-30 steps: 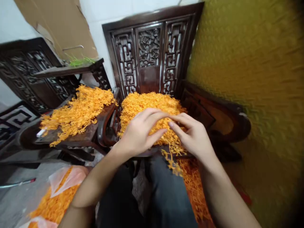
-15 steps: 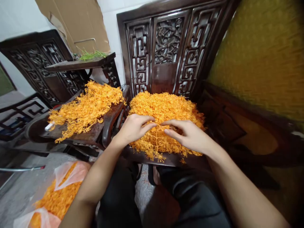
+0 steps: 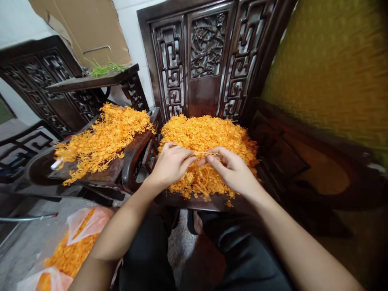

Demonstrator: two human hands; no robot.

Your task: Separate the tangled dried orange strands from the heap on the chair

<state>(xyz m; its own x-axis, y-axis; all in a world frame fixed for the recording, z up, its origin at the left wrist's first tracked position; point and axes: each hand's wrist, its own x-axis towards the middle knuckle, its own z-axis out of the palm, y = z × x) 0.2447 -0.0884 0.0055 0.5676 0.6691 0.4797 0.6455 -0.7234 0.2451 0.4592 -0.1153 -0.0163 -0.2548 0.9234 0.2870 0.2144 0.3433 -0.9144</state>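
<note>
Running left to right at the centre of the frame, a thin orange strand (image 3: 199,153) spans the short gap between left hand (image 3: 173,163) and right hand (image 3: 230,165), both pinched on it, neither clearly nearer, over the orange pile (image 3: 209,131)

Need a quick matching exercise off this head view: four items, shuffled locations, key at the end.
Items
1. Orange strand
2. Green stalks
3. Plastic bag
4. Cardboard

Locations
A. On the grey floor, lower left
B. Stretched between the left hand and right hand
C. Against the white wall
D. On the small dark shelf

Pairs: 1-B, 2-D, 3-A, 4-C
</note>
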